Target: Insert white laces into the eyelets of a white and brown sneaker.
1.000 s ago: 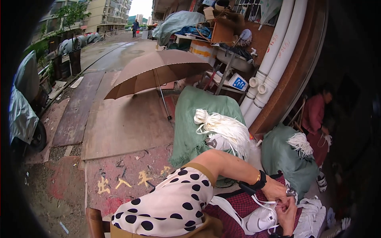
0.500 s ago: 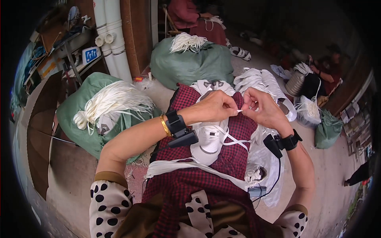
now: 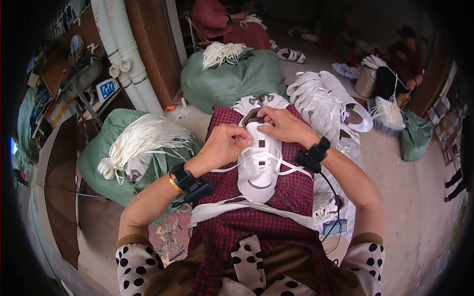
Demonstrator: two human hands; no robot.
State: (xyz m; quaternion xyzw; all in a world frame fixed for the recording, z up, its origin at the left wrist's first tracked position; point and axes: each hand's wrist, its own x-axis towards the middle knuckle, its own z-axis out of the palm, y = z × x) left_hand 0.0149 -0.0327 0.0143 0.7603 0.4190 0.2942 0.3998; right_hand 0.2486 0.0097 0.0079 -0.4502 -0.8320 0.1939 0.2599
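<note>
A white sneaker [image 3: 257, 183] rests on the red-and-black checked apron [image 3: 296, 190] over my lap, toe towards me. A white shoelace [image 3: 291, 169] passes through its lower holes, with a length spread to each side. At the shoe's left edge my left hand [image 3: 224, 148] is closed in a pinch, a bit of white lace showing at the fingertips. My right hand [image 3: 286, 126] bends over the upper part, thumb and finger closed on the tongue near the dark-lined opening. Its fingertips partly cover that spot. Dark devices are strapped to both wrists.
Bundled white laces [image 3: 148, 135] lie on a green sack [image 3: 101, 153] at left. Another green sack [image 3: 232, 81] stands ahead. White shoes [image 3: 321, 96] are stacked at right, near a lace-filled plastic bag [image 3: 387, 116]. Two people sit farther back, one in pink [image 3: 212, 19].
My hands, which met over the lace right of the shoe, have come apart and moved left over it. The right hand is now at the tongue. The view has tilted slightly.
</note>
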